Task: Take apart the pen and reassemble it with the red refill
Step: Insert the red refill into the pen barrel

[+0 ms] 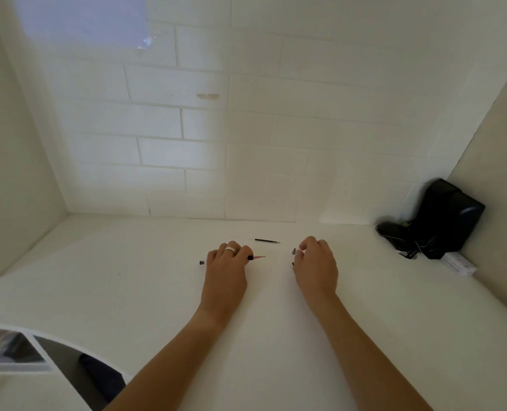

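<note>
2 hands are working mid-frame: left hand (227, 268) pinching the pen barrel (249, 257), red refill (259, 257) pointing right toward the right hand (314, 262), which is pinching a small dark tip piece (294, 251).

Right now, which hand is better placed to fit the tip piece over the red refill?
Probably the right hand: it pinches a small dark piece, seemingly the tip, facing the red refill that pokes from the pen body in the left hand.

The white bench (127, 277) carried a black refill (266, 240) lying flat near its centre. At nine o'clock from that lay a small black cap (201, 262). A black bag (442, 221) and a white box (458, 263) sat at three o'clock, in the corner.
</note>
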`<act>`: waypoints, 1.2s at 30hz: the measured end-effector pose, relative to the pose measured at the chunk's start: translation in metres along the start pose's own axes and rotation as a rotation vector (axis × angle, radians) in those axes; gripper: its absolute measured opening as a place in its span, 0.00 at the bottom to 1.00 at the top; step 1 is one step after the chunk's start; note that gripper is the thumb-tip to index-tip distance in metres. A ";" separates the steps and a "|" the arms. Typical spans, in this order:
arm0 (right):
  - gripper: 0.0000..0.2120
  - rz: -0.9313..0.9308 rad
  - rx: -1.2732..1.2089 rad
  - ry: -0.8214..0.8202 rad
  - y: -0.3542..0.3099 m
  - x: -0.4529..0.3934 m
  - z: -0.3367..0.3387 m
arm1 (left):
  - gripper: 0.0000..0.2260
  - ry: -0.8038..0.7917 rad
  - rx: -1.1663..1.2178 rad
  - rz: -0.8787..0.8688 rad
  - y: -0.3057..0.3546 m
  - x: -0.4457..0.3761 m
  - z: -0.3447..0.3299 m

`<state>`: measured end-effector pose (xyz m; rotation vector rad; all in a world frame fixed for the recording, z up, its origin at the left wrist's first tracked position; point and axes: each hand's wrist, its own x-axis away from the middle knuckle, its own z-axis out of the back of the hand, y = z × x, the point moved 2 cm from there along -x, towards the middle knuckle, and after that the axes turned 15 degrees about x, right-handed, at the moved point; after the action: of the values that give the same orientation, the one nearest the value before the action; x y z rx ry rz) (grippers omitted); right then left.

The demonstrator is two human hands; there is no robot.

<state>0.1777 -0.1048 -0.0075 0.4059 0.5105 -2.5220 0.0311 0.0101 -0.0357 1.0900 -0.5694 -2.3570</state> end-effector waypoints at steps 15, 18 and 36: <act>0.05 0.190 -0.213 -0.115 -0.022 -0.008 -0.012 | 0.15 -0.006 -0.011 0.019 -0.002 0.000 -0.001; 0.06 0.273 -0.310 -0.089 -0.026 0.010 -0.008 | 0.15 -0.004 -0.022 0.025 -0.001 0.000 0.000; 0.08 0.291 -0.490 -0.075 -0.026 0.029 -0.010 | 0.17 -0.017 -0.021 0.011 -0.001 0.000 0.000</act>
<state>0.1412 -0.0927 -0.0209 0.1815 0.9359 -2.0377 0.0306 0.0108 -0.0367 1.0554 -0.5536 -2.3603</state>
